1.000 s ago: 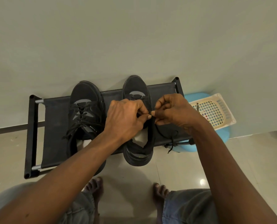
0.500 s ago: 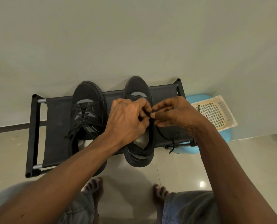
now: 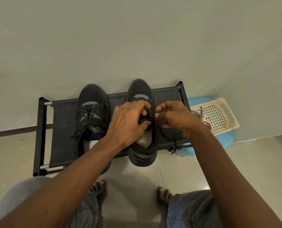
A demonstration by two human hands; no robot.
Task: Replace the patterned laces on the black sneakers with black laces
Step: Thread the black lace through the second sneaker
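Black lace (image 3: 174, 144) pinched in right hand (image 3: 174, 120), just beside left hand (image 3: 128, 120) gripping the sneaker (image 3: 141, 91).

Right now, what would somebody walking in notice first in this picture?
Dead centre, the left hand grips one black sneaker on the black rack while the right hand pinches its black lace. Beside it to the left sits the other sneaker, already laced in black; the patterned laces lie in the cream basket at the right.
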